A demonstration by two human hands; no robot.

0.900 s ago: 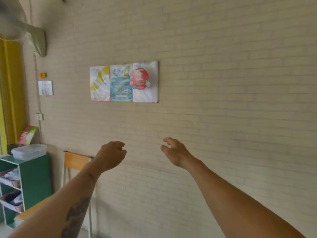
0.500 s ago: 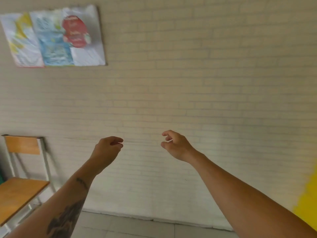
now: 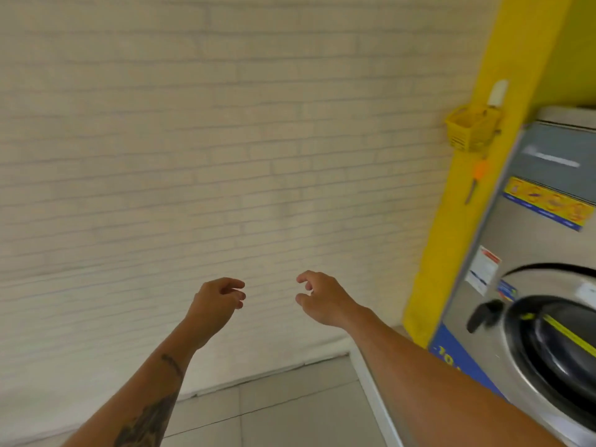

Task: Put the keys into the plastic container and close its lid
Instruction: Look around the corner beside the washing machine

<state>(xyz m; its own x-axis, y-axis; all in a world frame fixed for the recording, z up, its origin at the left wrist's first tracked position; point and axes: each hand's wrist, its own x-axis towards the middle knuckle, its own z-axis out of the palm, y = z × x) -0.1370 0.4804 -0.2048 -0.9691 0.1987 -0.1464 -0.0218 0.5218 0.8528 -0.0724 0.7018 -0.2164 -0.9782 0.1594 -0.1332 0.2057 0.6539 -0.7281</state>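
Both arms outstretched, the left hand (image 3: 216, 304) and right hand (image 3: 324, 300) hang loosely curled and empty before a brick wall (image 3: 193, 156), no container in view, what may be keys (image 3: 476, 179) dangling blurred under a yellow basket (image 3: 471, 130), easily missed.

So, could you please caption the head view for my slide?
Both empty hands, left and right, raised before a brick wall, washing machine at right.

Pale brick wall (image 3: 193, 156), yellow pillar (image 3: 464, 221), yellow basket (image 3: 472, 130), washing machine (image 3: 532, 285), tiled floor (image 3: 290, 411)
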